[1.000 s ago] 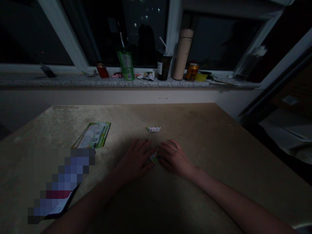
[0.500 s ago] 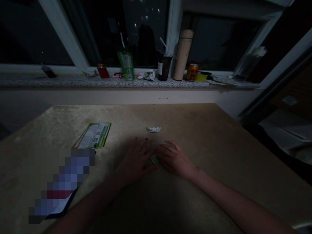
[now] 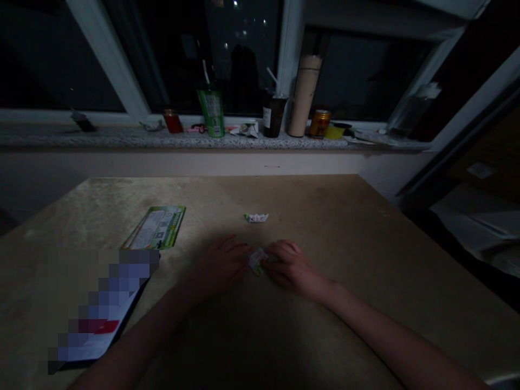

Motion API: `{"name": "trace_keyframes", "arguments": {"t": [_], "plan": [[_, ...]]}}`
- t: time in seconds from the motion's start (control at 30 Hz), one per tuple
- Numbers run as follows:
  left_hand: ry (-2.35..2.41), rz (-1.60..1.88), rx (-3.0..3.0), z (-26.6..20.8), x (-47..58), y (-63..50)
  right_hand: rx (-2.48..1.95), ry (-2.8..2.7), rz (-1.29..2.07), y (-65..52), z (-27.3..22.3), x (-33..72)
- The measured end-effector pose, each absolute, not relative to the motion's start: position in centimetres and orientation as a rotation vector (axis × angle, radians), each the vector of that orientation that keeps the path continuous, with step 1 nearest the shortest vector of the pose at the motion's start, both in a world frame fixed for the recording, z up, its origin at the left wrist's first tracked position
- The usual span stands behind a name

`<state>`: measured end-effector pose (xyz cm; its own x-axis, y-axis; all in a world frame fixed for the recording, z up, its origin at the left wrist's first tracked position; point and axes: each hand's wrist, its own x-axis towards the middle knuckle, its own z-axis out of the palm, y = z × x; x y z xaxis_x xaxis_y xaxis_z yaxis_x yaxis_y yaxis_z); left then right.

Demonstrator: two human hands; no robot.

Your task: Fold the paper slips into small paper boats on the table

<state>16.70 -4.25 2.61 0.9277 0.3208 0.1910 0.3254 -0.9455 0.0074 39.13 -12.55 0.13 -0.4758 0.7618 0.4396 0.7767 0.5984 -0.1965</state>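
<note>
Between my hands on the table lies a small piece of folded paper (image 3: 257, 262), white and green with printing. My left hand (image 3: 223, 264) is at its left edge, fingers bent and fingertips against the paper. From the other side, my right hand (image 3: 293, 269) has its curled fingers and thumb closed on the right edge. A second small folded paper (image 3: 257, 218), white with green ends and shaped like a little boat, sits just beyond my hands. The room is dim, so the exact fingertip contact is hard to see.
Printed green-and-white sheets (image 3: 158, 228) lie to the left on the table (image 3: 325, 206). Nearer is a dark-edged device with a blurred screen (image 3: 108, 311). On the windowsill (image 3: 235, 142) stand a green cup (image 3: 212, 111), a dark cup (image 3: 273, 116), a tall flask (image 3: 304, 95) and cans.
My left hand has drawn back and its spread fingers have bent in, uncovering the folded paper. My right hand stays nearly in place beside it.
</note>
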Motion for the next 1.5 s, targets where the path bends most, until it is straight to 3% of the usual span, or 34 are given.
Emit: {"name": "trace_keyframes", "arguments": {"t": [0.3, 1.03, 1.5], "plan": [[-0.516, -0.33, -3.148, 3.0, 16.9, -4.5, -1.24, -2.329, -0.117, -12.9, 0.1, 39.4], [-0.409, -0.222, -3.013, 1.0, 17.5, -3.4, -1.23, -2.329, 0.078, -12.0, 0.0, 39.2], [-0.405, -0.247, -3.075, 1.2, 17.4, -3.4, -1.124, -2.446, -0.233, -11.5, -0.6, 38.9]]}}
